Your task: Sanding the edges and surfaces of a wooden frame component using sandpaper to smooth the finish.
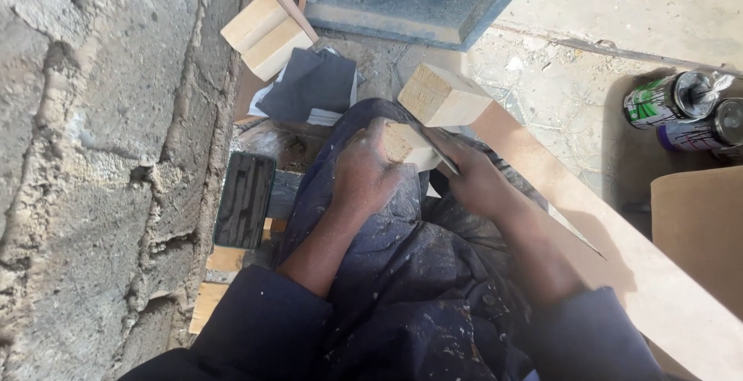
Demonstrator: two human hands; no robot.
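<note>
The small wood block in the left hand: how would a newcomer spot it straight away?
Start at the rough stone wall, then move right to the lap in dark blue overalls. The left hand grips a small wood block there. Unlike the larger pale wooden post just beyond, it sits clasped against the knee.

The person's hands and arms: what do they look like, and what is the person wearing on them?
Both hands are bare, with no gloves. The left hand and right hand are dusted with pale powder, like sawdust. The forearms are bare too, because the sleeves are pushed up towards the elbows. The sleeves are dark navy cloth, speckled with small pale spots, matching the trousers.
</note>
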